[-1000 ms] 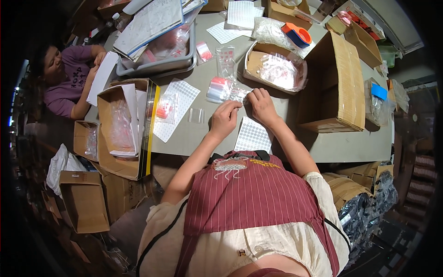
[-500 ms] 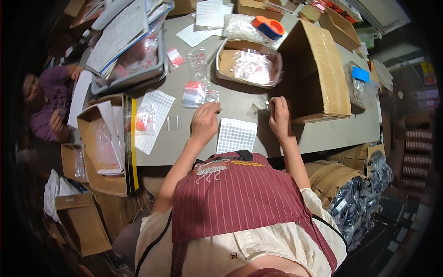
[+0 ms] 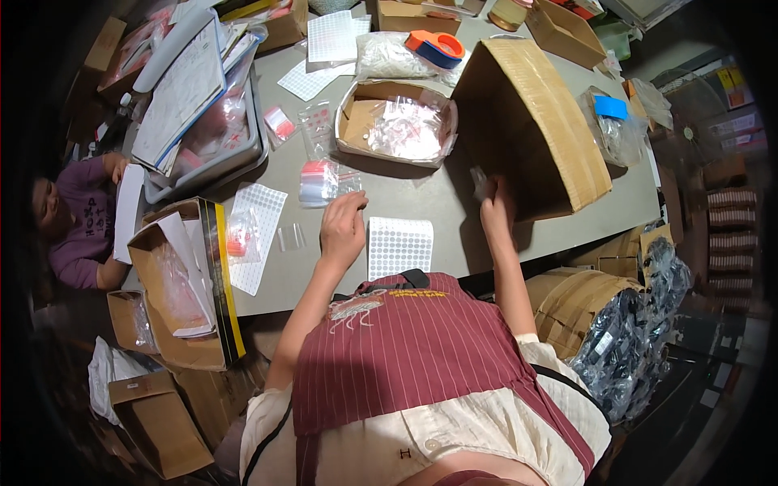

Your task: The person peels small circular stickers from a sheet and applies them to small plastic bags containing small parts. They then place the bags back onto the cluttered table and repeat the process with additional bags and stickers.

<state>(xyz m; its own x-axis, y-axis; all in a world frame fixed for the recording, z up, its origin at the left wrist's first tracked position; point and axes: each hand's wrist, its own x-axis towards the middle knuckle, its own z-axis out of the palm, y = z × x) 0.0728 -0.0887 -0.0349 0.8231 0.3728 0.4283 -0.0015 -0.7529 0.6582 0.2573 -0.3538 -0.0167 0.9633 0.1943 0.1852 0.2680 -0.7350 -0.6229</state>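
My right hand [image 3: 498,207] is closed on a small clear plastic bag [image 3: 480,181], at the open mouth of a large cardboard box [image 3: 559,121] lying on its side. My left hand [image 3: 344,230] rests on the table with its fingers bent together; whether anything is between the fingertips is hidden. Just beyond it lies a pile of small zip bags [image 3: 318,183] with red and clear parts. Between my hands sits a white sheet of round grey stickers [image 3: 399,245]. A shallow carton [image 3: 350,121] beyond them holds shiny small bags.
A grey bin [image 3: 261,134] with papers and bags stands at the left, near a person in purple [image 3: 77,223]. An open carton [image 3: 212,328] is on the near left edge. An orange and blue ring-shaped thing [image 3: 436,49] lies on a clear bag of white pieces [image 3: 389,57].
My right hand has moved forward to the box's mouth, carrying the small clear bag. My left hand stays beside the zip bags. The whole view has shifted and turned slightly.
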